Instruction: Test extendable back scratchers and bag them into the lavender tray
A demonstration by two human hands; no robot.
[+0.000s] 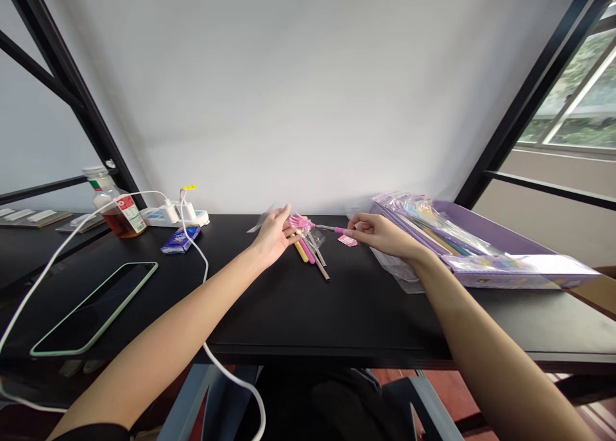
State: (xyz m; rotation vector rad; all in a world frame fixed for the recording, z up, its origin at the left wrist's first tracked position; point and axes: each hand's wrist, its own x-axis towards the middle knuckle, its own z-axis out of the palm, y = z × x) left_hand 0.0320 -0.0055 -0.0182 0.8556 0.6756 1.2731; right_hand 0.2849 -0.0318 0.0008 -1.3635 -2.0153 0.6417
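Note:
A telescopic back scratcher [324,226] with a pink hand-shaped head and a thin metal rod lies level between my hands, just above the desk. My left hand [273,237] is at its head, thumb and fingers closed about the tips. At the other end, my right hand [370,230] pinches the pink grip. Below them on the desk lie more back scratchers [308,251], with yellow and pink grips and metal rods, partly hidden by my left hand. A small pink-and-white tag [347,241] lies beneath the grip.
On the right, an open purple box [505,232] holds several items in clear wrappers, with a plastic bag [402,271] beside it. Leftward are a phone [99,306], a blue packet [181,239], a power strip [199,218], a bottle [120,213] and a white cable [206,268].

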